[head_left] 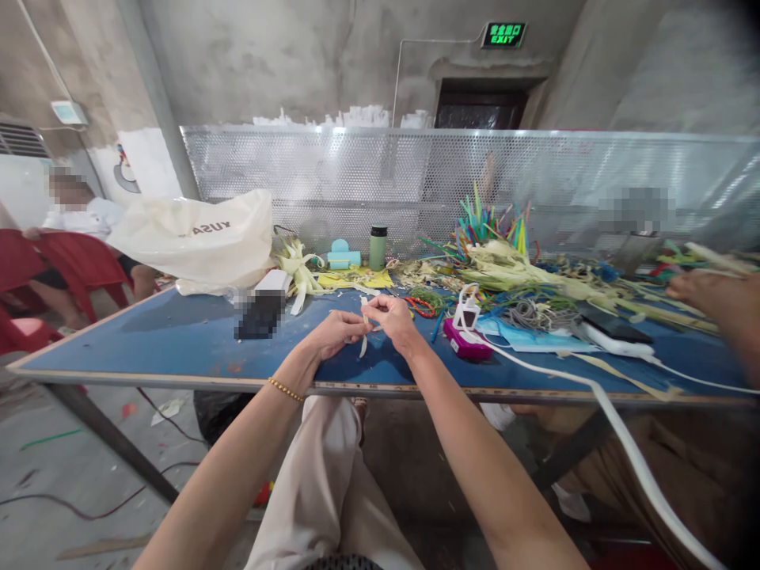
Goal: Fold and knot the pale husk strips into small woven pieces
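Over the near edge of the blue table (178, 340), my left hand (336, 332) and my right hand (392, 318) meet fingertip to fingertip. Both are closed in a pinch on a narrow pale strip (363, 347), which looks like corn husk. One end of it hangs below the fingers and another shows above them. How the strip is folded between the fingertips is too small to tell. Behind my hands lies a yellow sheet (356, 279) with scraps on it. A red-orange loop (420, 307) lies just past my right hand.
At the left stand a white plastic bag (202, 237) and a dark phone-like object (260, 315). A green bottle (378, 247) is at the back. Husks (504, 265), a magenta box (467, 342) and a white cable (552, 372) fill the right, where another person's hand (706, 291) reaches in.
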Demonstrator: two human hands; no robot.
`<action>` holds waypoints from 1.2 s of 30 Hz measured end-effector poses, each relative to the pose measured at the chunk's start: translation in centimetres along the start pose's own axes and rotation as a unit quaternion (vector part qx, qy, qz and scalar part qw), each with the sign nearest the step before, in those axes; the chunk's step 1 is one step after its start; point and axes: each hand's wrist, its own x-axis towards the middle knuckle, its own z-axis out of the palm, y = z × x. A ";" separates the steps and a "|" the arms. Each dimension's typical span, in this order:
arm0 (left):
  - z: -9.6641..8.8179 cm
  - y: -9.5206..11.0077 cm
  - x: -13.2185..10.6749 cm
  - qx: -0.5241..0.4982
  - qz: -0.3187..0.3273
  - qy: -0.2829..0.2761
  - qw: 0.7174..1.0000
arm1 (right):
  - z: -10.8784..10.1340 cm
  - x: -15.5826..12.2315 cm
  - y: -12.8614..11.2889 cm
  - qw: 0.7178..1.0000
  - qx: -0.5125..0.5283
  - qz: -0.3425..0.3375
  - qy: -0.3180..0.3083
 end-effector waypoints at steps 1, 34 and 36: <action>0.0 -0.1 0.0 0.005 0.002 -0.003 1.000 | 0.0 0.0 0.0 1.000 0.000 0.001 0.002; -0.1 -0.3 0.3 -0.037 0.015 0.005 0.999 | -0.2 0.4 0.1 0.997 -0.046 -0.052 0.033; 0.0 -0.2 0.2 -0.032 0.013 0.003 0.999 | -0.3 0.4 0.2 0.997 -0.050 -0.057 0.033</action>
